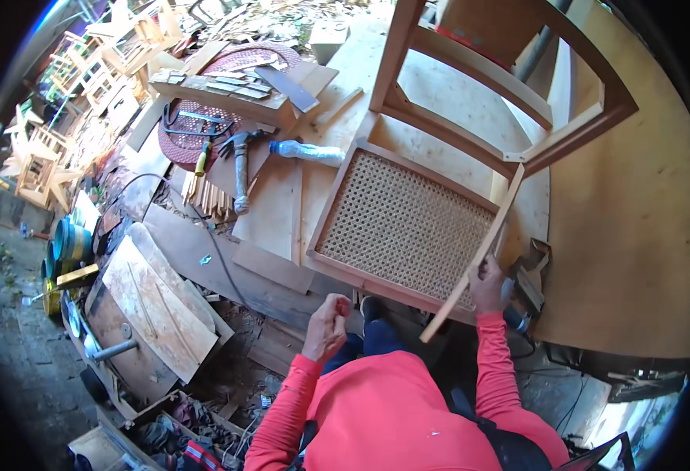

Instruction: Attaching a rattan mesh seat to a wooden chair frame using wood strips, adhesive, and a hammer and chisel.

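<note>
A wooden chair [431, 302] with a woven cane seat [408, 220] is in front of me, its open-framed backrest [478, 74] rising at the far right. My right hand [489, 286] is closed around a long, thin wooden strip [470, 275]. The strip lies slantwise over the right side of the seat, its upper end near the foot of the backrest and its lower end past the front rail. Just off the seat's front left, my left hand [327, 328] is raised with curled fingers. Whether anything is in those fingers is hidden.
Left of the chair are a hammer [240, 169], a plastic bottle [307, 151], a yellow-handled tool [201, 161] and a dark saw frame [196, 125]. Wood offcuts [227, 86] are piled behind them. A large plywood sheet [627, 212] stands at right; buckets [70, 239] stand at left.
</note>
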